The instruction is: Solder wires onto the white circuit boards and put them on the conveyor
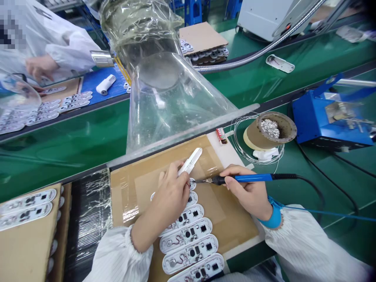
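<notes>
Soldering iron (254, 178), gripped pen-like in the right hand (249, 192), lies crosswise, its tip pointing left at the farthest housing (192, 183); contact is hard to make out. Nearer that housing, the left hand (172, 194) holds a white casing piece (192, 159) slanting away rightward.

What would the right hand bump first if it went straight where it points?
The right hand leads with its iron, so probably the board at the tip first, then the left hand; depth is unclear.

My right hand (246, 192) grips a soldering iron (255, 178). My left hand (170, 192) holds a white casing (191, 160) over cardboard (235, 223).
</notes>
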### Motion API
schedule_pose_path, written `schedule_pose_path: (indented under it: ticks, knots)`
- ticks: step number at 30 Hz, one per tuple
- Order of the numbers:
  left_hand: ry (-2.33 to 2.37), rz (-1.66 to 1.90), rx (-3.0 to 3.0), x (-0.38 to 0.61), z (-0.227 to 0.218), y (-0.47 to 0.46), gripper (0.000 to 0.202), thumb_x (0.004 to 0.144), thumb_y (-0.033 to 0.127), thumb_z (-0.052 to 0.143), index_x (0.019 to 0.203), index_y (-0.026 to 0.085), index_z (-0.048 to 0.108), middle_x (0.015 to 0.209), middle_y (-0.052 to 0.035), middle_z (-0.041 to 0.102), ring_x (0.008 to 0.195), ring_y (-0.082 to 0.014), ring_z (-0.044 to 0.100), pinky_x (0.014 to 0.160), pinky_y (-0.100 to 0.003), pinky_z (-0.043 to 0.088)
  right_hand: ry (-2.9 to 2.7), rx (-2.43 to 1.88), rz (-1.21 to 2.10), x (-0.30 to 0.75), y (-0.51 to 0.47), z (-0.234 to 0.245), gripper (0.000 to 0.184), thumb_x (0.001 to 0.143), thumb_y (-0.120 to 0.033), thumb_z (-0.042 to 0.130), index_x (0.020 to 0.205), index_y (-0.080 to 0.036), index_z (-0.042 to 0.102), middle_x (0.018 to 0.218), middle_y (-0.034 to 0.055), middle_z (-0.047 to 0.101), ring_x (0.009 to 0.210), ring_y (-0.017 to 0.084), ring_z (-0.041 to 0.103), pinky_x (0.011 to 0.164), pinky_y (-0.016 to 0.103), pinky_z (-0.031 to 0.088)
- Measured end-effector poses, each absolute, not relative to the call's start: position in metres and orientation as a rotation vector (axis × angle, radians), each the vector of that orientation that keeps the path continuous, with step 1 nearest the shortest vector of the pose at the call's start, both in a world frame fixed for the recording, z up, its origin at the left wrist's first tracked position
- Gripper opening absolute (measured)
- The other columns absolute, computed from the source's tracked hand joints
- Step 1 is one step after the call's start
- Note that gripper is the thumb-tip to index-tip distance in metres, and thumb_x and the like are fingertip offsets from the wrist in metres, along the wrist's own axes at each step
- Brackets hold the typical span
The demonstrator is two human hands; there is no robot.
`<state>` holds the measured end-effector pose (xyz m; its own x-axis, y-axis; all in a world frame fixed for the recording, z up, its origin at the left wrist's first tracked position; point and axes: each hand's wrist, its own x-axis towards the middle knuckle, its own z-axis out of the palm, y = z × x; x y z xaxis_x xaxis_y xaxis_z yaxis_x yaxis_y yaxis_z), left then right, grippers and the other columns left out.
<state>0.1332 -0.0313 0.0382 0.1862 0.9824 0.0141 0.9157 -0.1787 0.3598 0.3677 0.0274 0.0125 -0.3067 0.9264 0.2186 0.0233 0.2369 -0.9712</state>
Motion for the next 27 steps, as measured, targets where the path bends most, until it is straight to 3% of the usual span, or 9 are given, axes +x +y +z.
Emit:
schedule_pose_path:
  ticks: [27]
  knots:
    - [1.828, 0.342, 2.152, 0.1317, 0.038, -0.0314, 0.018, 0.101, 0.008, 0.047, 0.094, 0.02, 0.058, 0.135, -0.0155, 0.054, 0.124, -0.0316, 0.058, 0.092, -0.049, 0.051, -1.574, -0.933, 1.206, 0.3691, 0.028, 0.0119, 0.01, 0.095, -0.02, 0.066, 0.094, -0.023, 0.075, 0.079, 0.0011, 0.071, 0.064, 0.016, 0.064, 0.057, 0.027, 0.051]
